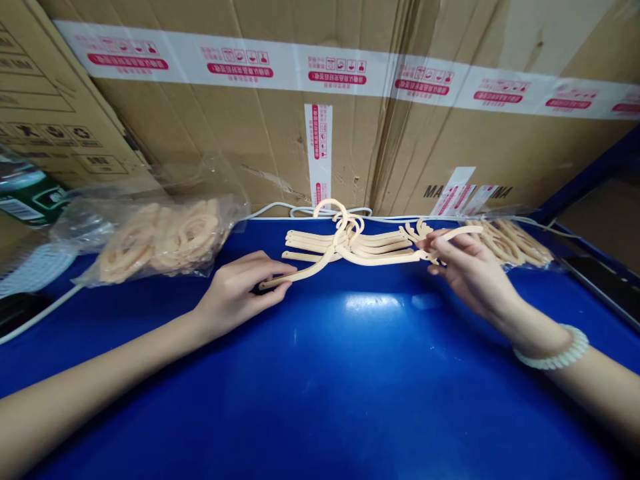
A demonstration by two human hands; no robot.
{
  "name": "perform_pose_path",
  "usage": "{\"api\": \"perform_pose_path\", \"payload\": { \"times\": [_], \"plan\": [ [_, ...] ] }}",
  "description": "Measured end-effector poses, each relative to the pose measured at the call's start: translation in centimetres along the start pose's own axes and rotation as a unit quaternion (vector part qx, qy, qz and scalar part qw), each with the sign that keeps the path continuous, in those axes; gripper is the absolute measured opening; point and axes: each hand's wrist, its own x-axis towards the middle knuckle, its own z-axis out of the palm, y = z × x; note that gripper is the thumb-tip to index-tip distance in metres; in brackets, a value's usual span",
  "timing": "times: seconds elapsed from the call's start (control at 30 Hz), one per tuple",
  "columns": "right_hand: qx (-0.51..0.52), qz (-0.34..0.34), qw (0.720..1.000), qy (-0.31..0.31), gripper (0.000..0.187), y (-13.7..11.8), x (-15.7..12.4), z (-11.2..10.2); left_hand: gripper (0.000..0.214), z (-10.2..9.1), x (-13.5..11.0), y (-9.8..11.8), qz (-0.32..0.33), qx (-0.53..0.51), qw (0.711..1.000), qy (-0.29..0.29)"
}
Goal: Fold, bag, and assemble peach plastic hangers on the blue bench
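My left hand [243,290] pinches the left arm end of a beige clothes hanger [320,261] between thumb and fingers. The hanger is tilted, with its round hook pointing up and back. Behind and partly under it lie several similar hangers [306,239], stacked with their hooks together. At the hanger's right end, my right hand [473,273] is closed on a small curved beige piece [464,231]. The fingers partly hide where piece and hanger meet, so I cannot tell whether they are joined. Several small curved pieces [416,230] lie just left of that hand.
A clear bag of beige parts [165,240] lies at the left, another beige pile [517,241] at the right. Cardboard boxes [240,133] stand behind the blue table [320,387]. A white cable [270,208] runs along the back; a green-labelled bottle [33,193] is far left.
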Motion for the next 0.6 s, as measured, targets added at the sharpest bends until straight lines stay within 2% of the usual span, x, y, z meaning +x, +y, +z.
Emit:
{"api": "perform_pose_path", "payload": {
  "times": [0.07, 0.13, 0.23, 0.3, 0.37, 0.43, 0.5, 0.6],
  "plan": [
    [0.0, -0.004, 1.0, 0.005, 0.031, -1.1, 0.8, -1.0, 0.016, -0.3, 0.2, -0.3, 0.013, 0.0, 1.0, -0.011],
    [-0.018, 0.003, 1.0, -0.016, 0.028, -2.0, 1.7, -2.3, 0.015, -0.6, 0.4, -0.5, 0.029, -0.008, 0.999, -0.034],
    [-0.077, 0.025, 0.994, -0.069, 0.029, -2.8, 2.9, -4.3, 0.015, -0.7, 0.4, -0.6, 0.037, -0.03, 0.996, -0.072],
    [-0.16, 0.032, 0.979, -0.123, 0.032, -3.1, 3.5, -5.4, 0.015, -0.7, 0.3, -0.7, 0.034, -0.051, 0.994, -0.095],
    [-0.27, 0.014, 0.945, -0.185, 0.031, -3.2, 3.9, -6.3, 0.014, -0.8, 0.3, -0.6, 0.032, -0.07, 0.99, -0.115],
    [-0.367, -0.011, 0.898, -0.243, 0.025, -3.3, 4.1, -6.8, 0.014, -0.8, 0.2, -0.6, 0.03, -0.081, 0.988, -0.129],
    [-0.424, -0.017, 0.857, -0.292, 0.02, -3.2, 4.2, -7.0, 0.013, -0.9, 0.2, -0.6, 0.026, -0.086, 0.986, -0.141],
    [-0.479, -0.003, 0.811, -0.335, 0.019, -3.1, 3.9, -6.7, 0.012, -0.8, 0.2, -0.6, 0.022, -0.091, 0.984, -0.151]
  ]
}}
